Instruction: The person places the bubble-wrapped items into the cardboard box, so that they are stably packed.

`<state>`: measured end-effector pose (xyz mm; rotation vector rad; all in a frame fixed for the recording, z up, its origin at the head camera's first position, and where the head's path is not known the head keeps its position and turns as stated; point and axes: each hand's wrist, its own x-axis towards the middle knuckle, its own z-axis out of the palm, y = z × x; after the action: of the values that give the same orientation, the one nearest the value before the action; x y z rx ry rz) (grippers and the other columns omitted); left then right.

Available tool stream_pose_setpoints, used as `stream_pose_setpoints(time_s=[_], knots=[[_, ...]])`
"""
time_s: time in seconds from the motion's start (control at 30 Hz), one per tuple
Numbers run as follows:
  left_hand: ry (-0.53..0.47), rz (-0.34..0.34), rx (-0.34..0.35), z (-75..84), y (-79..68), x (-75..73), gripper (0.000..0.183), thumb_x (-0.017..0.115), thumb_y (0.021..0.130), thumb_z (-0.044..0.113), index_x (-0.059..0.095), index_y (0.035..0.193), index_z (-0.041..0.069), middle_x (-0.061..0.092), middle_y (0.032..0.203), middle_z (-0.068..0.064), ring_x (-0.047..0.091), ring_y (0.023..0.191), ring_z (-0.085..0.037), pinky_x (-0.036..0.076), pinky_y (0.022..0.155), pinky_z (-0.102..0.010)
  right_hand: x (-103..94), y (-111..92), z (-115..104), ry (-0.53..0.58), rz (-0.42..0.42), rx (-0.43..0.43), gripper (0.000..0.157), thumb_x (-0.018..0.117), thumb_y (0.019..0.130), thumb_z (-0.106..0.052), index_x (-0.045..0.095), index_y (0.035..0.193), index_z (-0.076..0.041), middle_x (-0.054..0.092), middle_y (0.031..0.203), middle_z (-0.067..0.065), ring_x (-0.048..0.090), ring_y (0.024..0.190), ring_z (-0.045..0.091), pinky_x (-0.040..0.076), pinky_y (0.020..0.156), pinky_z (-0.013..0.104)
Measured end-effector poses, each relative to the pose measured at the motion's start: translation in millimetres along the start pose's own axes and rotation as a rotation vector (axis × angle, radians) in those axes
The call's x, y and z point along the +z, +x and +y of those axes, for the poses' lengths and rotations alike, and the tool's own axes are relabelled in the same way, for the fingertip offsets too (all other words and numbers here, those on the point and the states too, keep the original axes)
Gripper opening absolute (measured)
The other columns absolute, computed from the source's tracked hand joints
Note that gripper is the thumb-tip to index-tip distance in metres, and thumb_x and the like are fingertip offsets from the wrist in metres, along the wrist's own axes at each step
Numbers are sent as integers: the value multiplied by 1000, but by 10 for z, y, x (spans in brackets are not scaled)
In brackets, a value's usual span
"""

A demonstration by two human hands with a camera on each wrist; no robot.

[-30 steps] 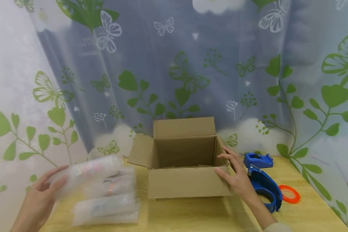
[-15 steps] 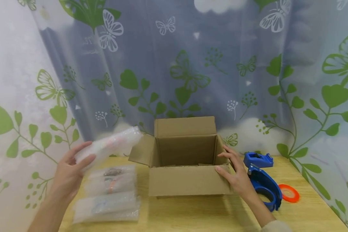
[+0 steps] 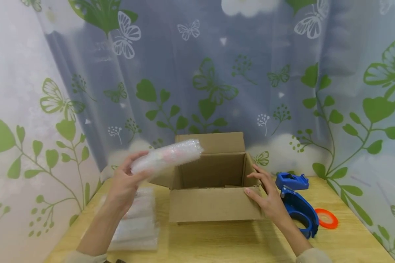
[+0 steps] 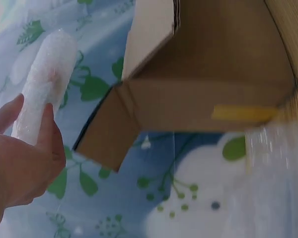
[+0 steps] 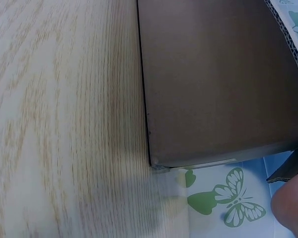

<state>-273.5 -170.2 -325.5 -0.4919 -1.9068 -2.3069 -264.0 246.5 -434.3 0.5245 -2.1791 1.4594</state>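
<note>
My left hand (image 3: 126,184) grips one end of a clear bubble-wrapped roll (image 3: 171,156) with a faint pink item inside. The roll's far end hangs above the left side of an open cardboard box (image 3: 214,205), slightly tilted upward. In the left wrist view, thumb and fingers lie on either side of the roll (image 4: 49,74). My right hand (image 3: 269,197) holds the box at its right edge, thumb by the front corner and fingers over the right side. The right wrist view shows the box's outer side (image 5: 218,84) and a fingertip. The box bottom is mostly hidden.
More bubble-wrapped packages (image 3: 138,228) lie left of the box, partly behind my left forearm. At right are a small blue tape dispenser (image 3: 293,181), a larger blue tape dispenser (image 3: 301,212) and an orange-red tape ring (image 3: 327,219). A patterned curtain (image 3: 217,73) stands behind the table.
My left hand has lifted the bubble-wrapped roll from over the packages and carried it rightward to the box. My right hand has stayed on the box's right edge.
</note>
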Motion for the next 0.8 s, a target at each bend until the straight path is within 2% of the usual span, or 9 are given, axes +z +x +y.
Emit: stream_pose_setpoints(time_s=[0.13, 0.33, 0.43, 0.57, 0.63, 0.7, 0.8], knots=[[-8, -37, -22, -104, 84, 274, 52, 70, 95, -3, 56, 143, 12, 44, 146, -6, 55, 118, -20, 53, 95, -24, -2, -14, 7, 5, 1, 17, 36, 72, 98, -10, 60, 132, -17, 27, 169, 11, 18, 155, 42, 19, 113, 79], [19, -55, -32, -229, 215, 612, 57, 75, 91, -1, 57, 144, 10, 52, 138, -11, 60, 111, -22, 56, 92, -27, 7, -4, 8, 13, -3, 27, 38, 72, 98, -11, 59, 134, -10, 27, 168, 5, 17, 156, 40, 19, 116, 77], [48, -73, -42, -304, 285, 724, 57, 77, 90, 0, 57, 144, 10, 54, 136, -12, 62, 107, -20, 56, 90, -27, 14, -6, 10, 21, 2, 25, 38, 72, 98, -10, 59, 133, -10, 27, 168, 5, 18, 156, 40, 19, 116, 77], [100, -59, -63, -406, 355, 812, 57, 77, 89, -1, 59, 142, 10, 54, 138, -14, 61, 106, -20, 55, 89, -28, 29, -6, 14, 24, 0, 23, 36, 72, 98, -10, 60, 132, -14, 27, 169, 9, 19, 155, 41, 19, 116, 77], [129, -37, -79, -446, 377, 846, 57, 78, 88, -2, 61, 141, 12, 54, 140, -14, 60, 109, -23, 54, 93, -32, 32, -3, 20, 23, -3, 24, 36, 72, 98, -10, 60, 132, -14, 26, 169, 9, 19, 155, 42, 18, 116, 77], [162, -24, -99, -490, 398, 875, 57, 77, 88, -3, 62, 140, 13, 53, 145, -14, 58, 118, -28, 50, 103, -40, 27, -1, 18, 19, -7, 27, 36, 72, 98, -11, 60, 132, -15, 26, 169, 7, 17, 156, 42, 18, 116, 77], [194, -25, -123, -558, 422, 912, 56, 77, 87, -3, 64, 139, 13, 48, 153, -13, 45, 138, -35, 35, 118, -54, 8, 1, 12, 21, -17, 32, 36, 72, 99, -12, 59, 133, -15, 25, 170, 6, 15, 156, 42, 17, 116, 78]])
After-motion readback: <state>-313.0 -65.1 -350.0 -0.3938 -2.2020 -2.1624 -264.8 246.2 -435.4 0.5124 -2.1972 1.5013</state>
